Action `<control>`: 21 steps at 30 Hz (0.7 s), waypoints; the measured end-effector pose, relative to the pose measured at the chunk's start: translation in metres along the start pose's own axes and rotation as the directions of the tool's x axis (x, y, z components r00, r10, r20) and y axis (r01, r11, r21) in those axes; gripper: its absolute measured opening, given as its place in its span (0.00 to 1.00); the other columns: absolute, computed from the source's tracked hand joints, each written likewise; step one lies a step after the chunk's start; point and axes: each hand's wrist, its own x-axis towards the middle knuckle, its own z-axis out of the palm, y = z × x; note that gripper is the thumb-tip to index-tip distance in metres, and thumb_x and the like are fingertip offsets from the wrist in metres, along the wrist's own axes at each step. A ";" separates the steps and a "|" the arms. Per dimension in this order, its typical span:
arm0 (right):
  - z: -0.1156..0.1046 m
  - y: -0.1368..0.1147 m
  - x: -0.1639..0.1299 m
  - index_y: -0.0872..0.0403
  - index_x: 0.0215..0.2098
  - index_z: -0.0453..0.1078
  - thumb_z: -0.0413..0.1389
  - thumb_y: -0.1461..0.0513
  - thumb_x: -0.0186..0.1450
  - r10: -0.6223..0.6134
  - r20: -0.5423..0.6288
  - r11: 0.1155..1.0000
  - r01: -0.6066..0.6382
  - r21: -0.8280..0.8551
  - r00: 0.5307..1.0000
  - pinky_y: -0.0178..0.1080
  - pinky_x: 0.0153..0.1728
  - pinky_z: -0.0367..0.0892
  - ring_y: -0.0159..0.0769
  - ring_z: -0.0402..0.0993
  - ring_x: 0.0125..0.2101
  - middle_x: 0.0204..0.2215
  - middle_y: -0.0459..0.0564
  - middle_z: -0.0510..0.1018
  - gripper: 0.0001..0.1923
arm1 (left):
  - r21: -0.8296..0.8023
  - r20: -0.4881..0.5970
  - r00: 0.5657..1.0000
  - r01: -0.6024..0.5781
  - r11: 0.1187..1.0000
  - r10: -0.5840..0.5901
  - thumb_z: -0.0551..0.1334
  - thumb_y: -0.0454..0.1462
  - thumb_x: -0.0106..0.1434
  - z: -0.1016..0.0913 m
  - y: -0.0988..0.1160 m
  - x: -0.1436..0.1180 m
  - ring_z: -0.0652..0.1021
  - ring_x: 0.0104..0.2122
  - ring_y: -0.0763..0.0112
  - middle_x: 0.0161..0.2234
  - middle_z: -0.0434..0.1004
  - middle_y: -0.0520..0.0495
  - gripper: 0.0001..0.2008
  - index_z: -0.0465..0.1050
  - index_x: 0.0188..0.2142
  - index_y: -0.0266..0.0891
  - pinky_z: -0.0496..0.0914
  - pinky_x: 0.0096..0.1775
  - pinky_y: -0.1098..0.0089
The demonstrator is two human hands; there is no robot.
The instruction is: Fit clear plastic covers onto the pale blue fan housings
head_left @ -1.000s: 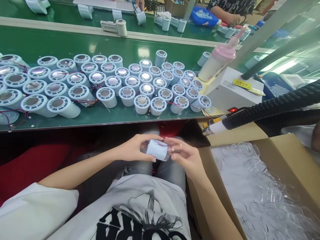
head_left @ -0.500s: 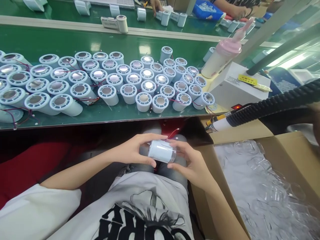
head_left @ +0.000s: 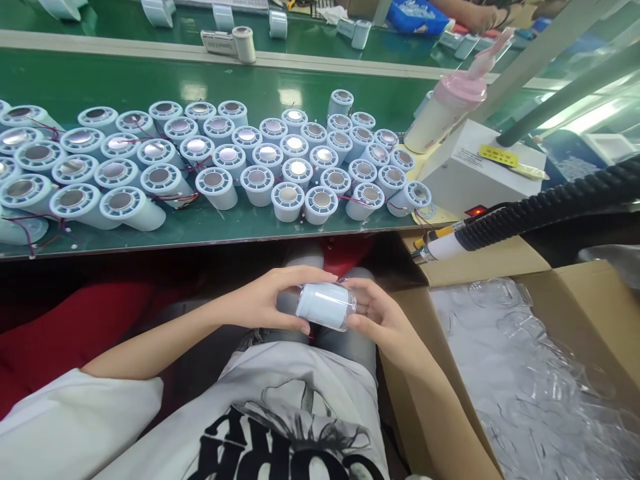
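Observation:
Above my lap, a light blue cylinder point(head_left: 323, 305) lies on its side with a clear plastic cover point(head_left: 351, 308) around its right end. My left hand point(head_left: 280, 300) grips the cylinder's left end, thumb below and fingers above. On the right end, the fingers and thumb of my right hand point(head_left: 383, 317) are closed around the clear cover. Part of the right-hand fingers is seen through the plastic. On the green bench point(head_left: 215, 227) ahead stand many similar blue cylinders point(head_left: 287, 200) with round metal discs on top and thin red and dark wires.
An open cardboard box point(head_left: 453, 387) of clear plastic covers point(head_left: 540, 373) stands at my right. Behind it are a black corrugated hose point(head_left: 550, 210), a white machine point(head_left: 480, 170) and a pink-topped bottle point(head_left: 445, 110). A co-worker's hand point(head_left: 480, 17) shows across the bench.
My right hand has shifted slightly right, and more clear cover shows past the cylinder's end. At the back, a co-worker's hand and a blue piece beside it have gone from view.

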 end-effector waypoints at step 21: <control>0.016 0.007 0.012 0.56 0.23 0.65 0.47 0.34 0.56 0.395 0.106 0.885 -0.409 0.221 0.913 0.27 0.10 0.60 0.27 0.68 0.13 0.18 0.49 0.73 0.34 | -0.056 -0.007 0.999 -0.034 0.998 0.033 0.69 0.37 0.54 0.001 -0.002 0.001 0.67 0.57 0.54 0.58 0.66 0.38 0.32 0.65 0.58 0.45 0.68 0.53 0.60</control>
